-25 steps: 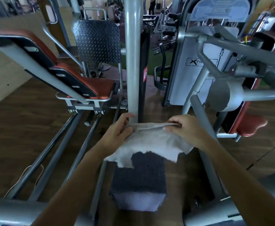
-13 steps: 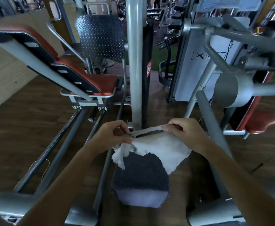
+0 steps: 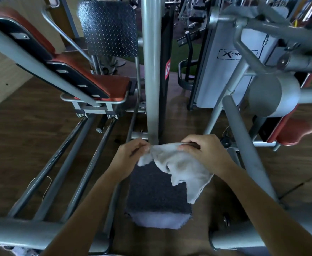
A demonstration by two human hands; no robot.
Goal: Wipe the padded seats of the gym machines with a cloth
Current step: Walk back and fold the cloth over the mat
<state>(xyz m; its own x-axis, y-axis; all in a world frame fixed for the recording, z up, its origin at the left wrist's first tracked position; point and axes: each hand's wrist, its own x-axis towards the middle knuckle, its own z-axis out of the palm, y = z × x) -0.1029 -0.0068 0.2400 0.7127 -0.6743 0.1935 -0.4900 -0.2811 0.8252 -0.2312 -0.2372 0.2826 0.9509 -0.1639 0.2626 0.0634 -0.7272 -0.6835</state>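
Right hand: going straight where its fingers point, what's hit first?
Likely the left hand, gripping the same edge of the crumpled grey cloth that the right hand pinches. The grey upright metal post stands just behind; depth unclear.

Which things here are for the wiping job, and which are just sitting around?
For the job: cloth, held by left hand and right hand; left orange seat; right orange seat.
Just there: grey floor mat; metal post; bumpy foot plate.
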